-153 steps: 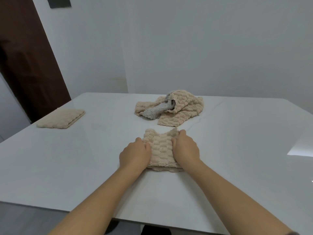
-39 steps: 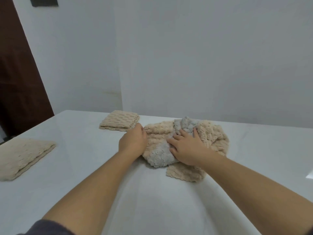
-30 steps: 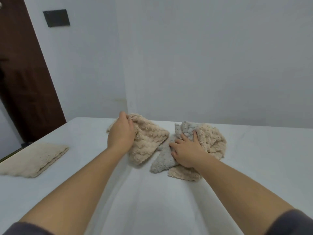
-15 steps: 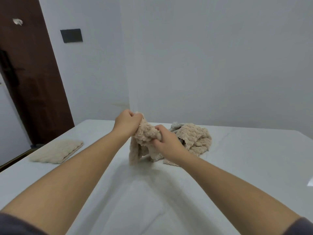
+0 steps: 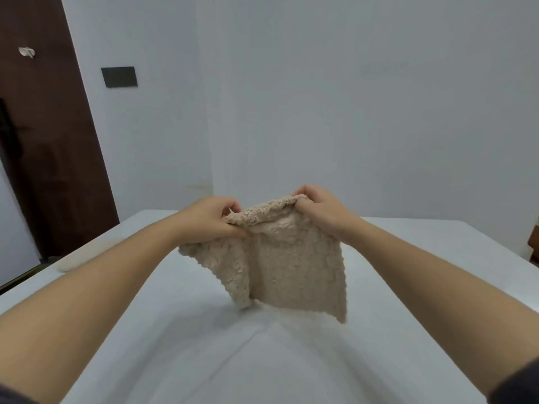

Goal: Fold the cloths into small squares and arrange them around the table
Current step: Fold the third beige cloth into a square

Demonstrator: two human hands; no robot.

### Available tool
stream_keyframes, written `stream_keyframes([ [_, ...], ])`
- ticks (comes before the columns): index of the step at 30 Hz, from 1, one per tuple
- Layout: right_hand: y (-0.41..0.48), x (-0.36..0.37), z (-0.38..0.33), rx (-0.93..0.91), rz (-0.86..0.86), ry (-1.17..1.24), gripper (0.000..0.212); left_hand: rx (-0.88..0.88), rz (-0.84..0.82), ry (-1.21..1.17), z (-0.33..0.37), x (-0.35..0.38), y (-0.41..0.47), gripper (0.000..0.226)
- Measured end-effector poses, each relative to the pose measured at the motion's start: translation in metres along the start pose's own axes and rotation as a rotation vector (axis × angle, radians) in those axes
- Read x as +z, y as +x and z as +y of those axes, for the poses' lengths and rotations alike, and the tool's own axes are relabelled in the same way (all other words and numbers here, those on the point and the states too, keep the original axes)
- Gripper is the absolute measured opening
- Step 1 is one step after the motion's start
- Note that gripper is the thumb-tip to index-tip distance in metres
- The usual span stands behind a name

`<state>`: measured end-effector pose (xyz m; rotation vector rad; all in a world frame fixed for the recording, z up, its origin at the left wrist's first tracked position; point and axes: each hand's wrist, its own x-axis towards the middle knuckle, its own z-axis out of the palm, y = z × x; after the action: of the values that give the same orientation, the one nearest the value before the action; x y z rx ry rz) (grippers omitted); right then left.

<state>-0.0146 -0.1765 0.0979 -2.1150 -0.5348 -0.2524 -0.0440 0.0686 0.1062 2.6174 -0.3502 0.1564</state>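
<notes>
A beige textured cloth [image 5: 288,266] hangs spread out above the white table [image 5: 291,360]. My left hand [image 5: 210,220] pinches its upper left edge. My right hand [image 5: 318,209] grips the upper right corner. The cloth's lower edge dangles just over the tabletop, and its left part is bunched. A folded beige cloth [image 5: 78,259] lies at the table's left edge, partly hidden behind my left forearm. The pile of other cloths is hidden behind the raised cloth.
A dark brown door [image 5: 43,141] stands at the left, beside a black wall plate [image 5: 119,77]. White walls close off the far side of the table. A dark piece of furniture [image 5: 534,243] shows at the right edge.
Both hands lifted the beige cloth off the pile and pulled it open in the air. The camera tilted up, so the pile and the far folded cloth dropped out of sight.
</notes>
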Motion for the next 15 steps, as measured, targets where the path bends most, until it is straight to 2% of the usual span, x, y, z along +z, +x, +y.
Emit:
stream_keyframes([
  [1, -0.004, -0.006, 0.000, -0.007, -0.016, -0.037, 0.013, 0.005, 0.017, 0.017, -0.002, -0.003, -0.002, 0.018],
  [4, -0.014, -0.024, 0.001, 0.012, -0.101, -0.127, 0.033, -0.002, 0.055, 0.035, -0.005, -0.013, -0.007, 0.003],
  [5, -0.016, -0.030, 0.003, 0.021, -0.111, -0.126, 0.033, -0.017, 0.064, 0.002, -0.006, -0.015, -0.009, 0.002],
  [9, -0.022, -0.047, 0.018, 0.042, 0.003, -0.033, 0.012, -0.095, 0.200, -0.388, -0.010, -0.015, -0.014, 0.008],
  [12, -0.031, -0.055, 0.022, 0.125, 0.013, 0.167, 0.015, -0.142, 0.279, -0.626, -0.008, -0.011, -0.015, 0.009],
  [15, -0.040, -0.061, 0.020, 0.167, 0.001, 0.313, 0.019, -0.152, 0.276, -0.812, 0.000, -0.009, -0.016, 0.005],
])
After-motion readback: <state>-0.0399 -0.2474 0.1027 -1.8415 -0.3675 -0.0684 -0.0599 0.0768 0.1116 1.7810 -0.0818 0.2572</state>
